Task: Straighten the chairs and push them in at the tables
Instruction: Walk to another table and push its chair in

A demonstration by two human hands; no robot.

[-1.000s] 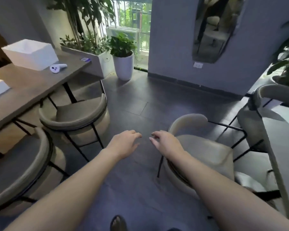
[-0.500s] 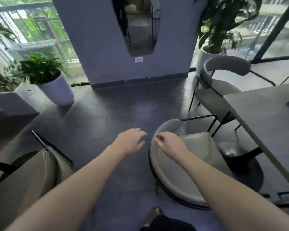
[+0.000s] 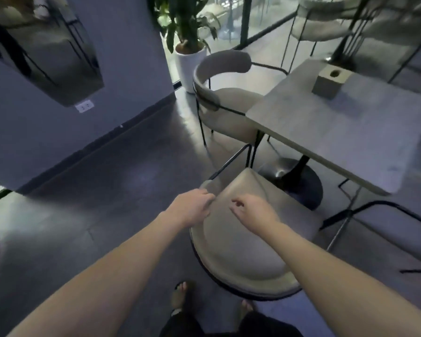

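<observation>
From the head camera, the near chair [image 3: 243, 242] stands pulled out from the table [image 3: 345, 132], bare dark floor [image 3: 107, 190] open to its left. The left hand [image 3: 192, 207] curls its fingers on the backrest's left rim — whether it truly grips is unclear. The right hand [image 3: 253, 212] hovers over the seat, fingers loosely bent, holding nothing. A second chair [image 3: 226, 93] sits tucked at the table's far edge — its seat partly hidden.

Both bare forearms are reaching forward, close together. The left hand [image 3: 192, 207] is curling its fingers loosely; the right hand [image 3: 254, 211] is hanging half-open, fingers bent downward.
</observation>
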